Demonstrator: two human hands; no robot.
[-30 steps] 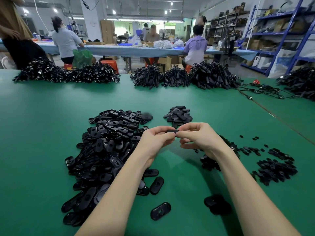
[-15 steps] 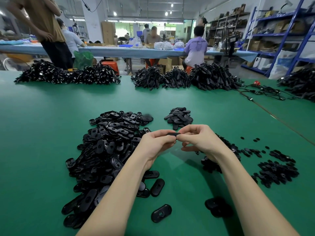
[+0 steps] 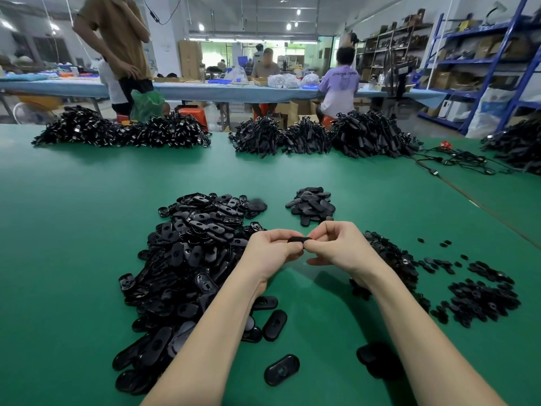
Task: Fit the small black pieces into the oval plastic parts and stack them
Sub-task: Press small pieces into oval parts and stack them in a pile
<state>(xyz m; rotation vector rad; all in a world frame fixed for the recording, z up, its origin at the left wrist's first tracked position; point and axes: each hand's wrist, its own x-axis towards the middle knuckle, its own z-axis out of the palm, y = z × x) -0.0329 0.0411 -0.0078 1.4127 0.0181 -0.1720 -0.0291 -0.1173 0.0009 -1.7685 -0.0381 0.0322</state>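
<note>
Oval part (image 3: 298, 239) held level, left-right

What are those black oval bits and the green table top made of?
Oval parts: probably hard moulded plastic, glossy, since their rims catch bright highlights. Green table top: looks like a smooth matte mat, perhaps rubber or vinyl; soft sheen, no grain. The oval part pinched between both hands looks the same.
</note>
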